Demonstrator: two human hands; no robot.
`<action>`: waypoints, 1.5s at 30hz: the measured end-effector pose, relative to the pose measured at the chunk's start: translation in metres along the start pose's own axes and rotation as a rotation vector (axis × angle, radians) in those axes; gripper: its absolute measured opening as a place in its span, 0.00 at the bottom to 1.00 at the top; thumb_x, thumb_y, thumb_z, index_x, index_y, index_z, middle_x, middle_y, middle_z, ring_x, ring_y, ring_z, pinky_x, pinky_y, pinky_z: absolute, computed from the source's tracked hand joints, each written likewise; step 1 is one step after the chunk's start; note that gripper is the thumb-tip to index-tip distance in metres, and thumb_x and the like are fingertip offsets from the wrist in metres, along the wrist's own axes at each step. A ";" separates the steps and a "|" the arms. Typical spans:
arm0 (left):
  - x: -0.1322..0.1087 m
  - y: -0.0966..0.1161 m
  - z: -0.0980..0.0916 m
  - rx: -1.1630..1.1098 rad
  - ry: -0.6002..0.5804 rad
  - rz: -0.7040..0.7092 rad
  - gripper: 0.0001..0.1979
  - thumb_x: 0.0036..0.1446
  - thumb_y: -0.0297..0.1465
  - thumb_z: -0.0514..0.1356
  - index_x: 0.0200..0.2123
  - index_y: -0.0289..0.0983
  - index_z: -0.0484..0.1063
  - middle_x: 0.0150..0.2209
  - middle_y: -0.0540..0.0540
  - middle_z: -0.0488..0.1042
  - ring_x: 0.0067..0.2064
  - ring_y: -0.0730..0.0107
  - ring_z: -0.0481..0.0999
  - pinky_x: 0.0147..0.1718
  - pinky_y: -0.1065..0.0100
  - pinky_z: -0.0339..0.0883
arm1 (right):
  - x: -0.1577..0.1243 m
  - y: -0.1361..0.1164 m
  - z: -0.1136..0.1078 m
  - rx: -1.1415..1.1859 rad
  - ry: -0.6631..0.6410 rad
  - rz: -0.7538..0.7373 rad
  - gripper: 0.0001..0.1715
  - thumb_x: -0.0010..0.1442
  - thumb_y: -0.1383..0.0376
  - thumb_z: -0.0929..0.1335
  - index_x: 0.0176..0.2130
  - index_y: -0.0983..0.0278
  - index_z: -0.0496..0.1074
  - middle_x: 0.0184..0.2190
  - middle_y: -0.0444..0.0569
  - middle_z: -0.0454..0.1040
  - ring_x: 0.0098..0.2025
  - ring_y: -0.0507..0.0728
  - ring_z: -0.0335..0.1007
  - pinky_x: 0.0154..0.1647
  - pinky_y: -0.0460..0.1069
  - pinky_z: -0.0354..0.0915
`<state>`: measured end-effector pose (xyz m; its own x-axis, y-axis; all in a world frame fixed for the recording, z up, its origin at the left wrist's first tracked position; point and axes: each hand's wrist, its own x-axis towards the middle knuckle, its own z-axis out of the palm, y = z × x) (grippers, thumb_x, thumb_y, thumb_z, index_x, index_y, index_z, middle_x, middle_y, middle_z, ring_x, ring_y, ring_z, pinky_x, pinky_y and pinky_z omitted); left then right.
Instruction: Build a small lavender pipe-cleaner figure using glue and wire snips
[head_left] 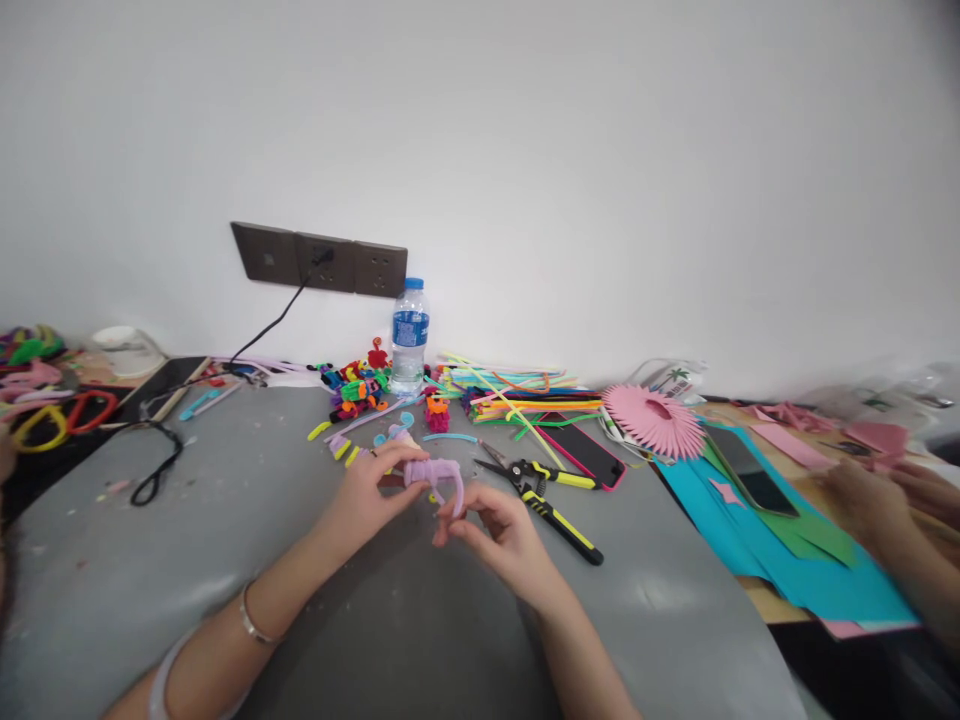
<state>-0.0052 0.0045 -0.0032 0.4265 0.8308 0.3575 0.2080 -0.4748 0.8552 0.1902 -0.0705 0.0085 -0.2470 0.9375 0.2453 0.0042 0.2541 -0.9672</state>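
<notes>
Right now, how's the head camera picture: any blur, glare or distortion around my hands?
Head view: soft, even light, no harsh glare on the table; left hand, right hand and lilac pipe cleaner fairly sharp at centre; head view edges bend and smear, as at another person's hand.

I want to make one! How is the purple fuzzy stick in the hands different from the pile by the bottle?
The lilac pipe cleaner is bent and curled; the pile of pipe cleaners lies straight. The lilac one is pinched by the left hand and right hand; the pile rests untouched on the table. The lilac one is one colour; the pile has many. Both look fuzzy.
</notes>
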 end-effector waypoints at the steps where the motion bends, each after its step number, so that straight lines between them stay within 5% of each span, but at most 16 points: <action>1: 0.000 0.000 0.001 0.008 -0.035 -0.022 0.12 0.55 0.31 0.63 0.44 0.38 0.76 0.45 0.42 0.79 0.45 0.62 0.79 0.38 0.67 0.78 | 0.000 0.000 -0.001 -0.002 0.018 0.005 0.08 0.64 0.60 0.69 0.38 0.62 0.73 0.27 0.46 0.79 0.31 0.54 0.73 0.39 0.48 0.66; 7: 0.000 0.009 0.001 0.052 -0.264 -0.060 0.13 0.53 0.30 0.63 0.43 0.37 0.78 0.39 0.44 0.81 0.39 0.65 0.79 0.34 0.69 0.75 | 0.007 -0.007 -0.014 0.047 0.005 0.046 0.10 0.65 0.58 0.68 0.36 0.62 0.71 0.22 0.41 0.71 0.23 0.50 0.64 0.28 0.45 0.61; 15: -0.001 0.013 -0.002 -0.062 -0.466 -0.141 0.15 0.54 0.35 0.65 0.45 0.39 0.78 0.43 0.46 0.80 0.42 0.64 0.78 0.38 0.69 0.72 | 0.029 -0.002 -0.028 0.064 0.106 0.062 0.13 0.59 0.55 0.72 0.34 0.62 0.73 0.22 0.41 0.69 0.23 0.50 0.63 0.27 0.46 0.61; 21: -0.002 0.016 -0.001 -0.187 -0.449 -0.225 0.15 0.52 0.33 0.66 0.45 0.39 0.77 0.41 0.47 0.80 0.41 0.65 0.79 0.39 0.69 0.73 | 0.033 0.014 -0.025 0.300 0.253 0.133 0.17 0.55 0.53 0.74 0.32 0.62 0.71 0.28 0.44 0.75 0.26 0.50 0.67 0.29 0.45 0.62; 27: -0.002 0.012 -0.001 -0.209 -0.407 -0.208 0.14 0.53 0.35 0.66 0.44 0.39 0.77 0.39 0.46 0.81 0.40 0.62 0.80 0.40 0.65 0.75 | 0.030 0.012 -0.022 0.439 0.276 0.190 0.21 0.52 0.51 0.76 0.33 0.61 0.68 0.22 0.41 0.74 0.22 0.50 0.66 0.27 0.46 0.63; 39: -0.004 0.015 0.000 -0.139 -0.511 -0.194 0.15 0.51 0.34 0.68 0.42 0.38 0.78 0.38 0.47 0.81 0.37 0.66 0.79 0.37 0.69 0.73 | 0.032 0.023 -0.013 0.479 0.283 0.202 0.18 0.50 0.56 0.77 0.32 0.62 0.70 0.26 0.41 0.75 0.23 0.47 0.66 0.25 0.43 0.62; 45: -0.003 0.017 -0.002 -0.250 -0.489 -0.178 0.15 0.52 0.34 0.67 0.44 0.38 0.77 0.40 0.46 0.80 0.41 0.64 0.78 0.43 0.66 0.72 | 0.031 0.034 -0.002 0.673 0.318 0.348 0.21 0.46 0.60 0.79 0.32 0.63 0.67 0.24 0.38 0.72 0.21 0.46 0.64 0.24 0.42 0.60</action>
<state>-0.0049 -0.0059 0.0112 0.7738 0.6325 0.0356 0.1250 -0.2075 0.9702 0.1848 -0.0320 -0.0167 -0.0524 0.9847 -0.1664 -0.5772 -0.1659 -0.7996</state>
